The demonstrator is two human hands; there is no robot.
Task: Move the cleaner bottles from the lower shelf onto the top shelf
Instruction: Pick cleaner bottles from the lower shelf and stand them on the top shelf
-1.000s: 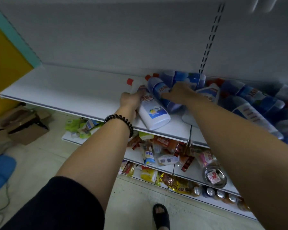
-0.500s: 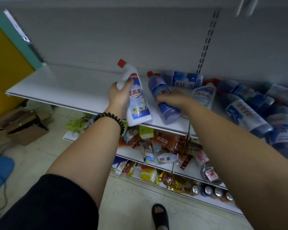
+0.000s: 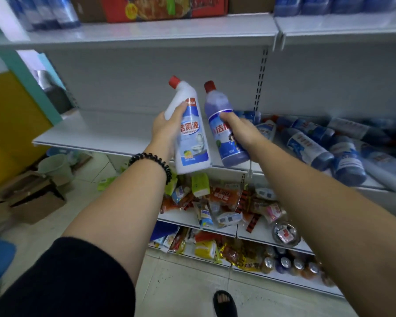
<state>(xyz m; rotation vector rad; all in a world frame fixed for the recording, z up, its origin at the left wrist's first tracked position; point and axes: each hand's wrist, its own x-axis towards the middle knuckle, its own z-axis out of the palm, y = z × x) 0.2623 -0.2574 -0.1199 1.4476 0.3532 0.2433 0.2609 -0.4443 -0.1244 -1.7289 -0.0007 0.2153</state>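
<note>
The white cleaner bottle [image 3: 192,143] with the red cap and blue label is in the air in front of the lower shelf [image 3: 96,133], tilted a little to the left, and the person's left grip [image 3: 167,129] is wrapped round its side with the thumb across the label. Just beside it, close but not clearly touching, is a purple cleaner bottle [image 3: 226,143], also red-capped, which the right grip [image 3: 240,130] clasps round the middle. Both bottles hang well below the top shelf [image 3: 169,33], where a row of blue bottles [image 3: 48,12] stands at the left next to a red carton [image 3: 151,8]. To the right on the lower shelf more cleaner bottles [image 3: 318,147] lie on their sides in a loose heap. A black bead bracelet [image 3: 156,160] circles the left wrist. The shelves underneath hold jumbled snack packets [image 3: 224,195] and cans [image 3: 286,263], and cardboard boxes [image 3: 34,197] sit on the tiled floor at the left.
</note>
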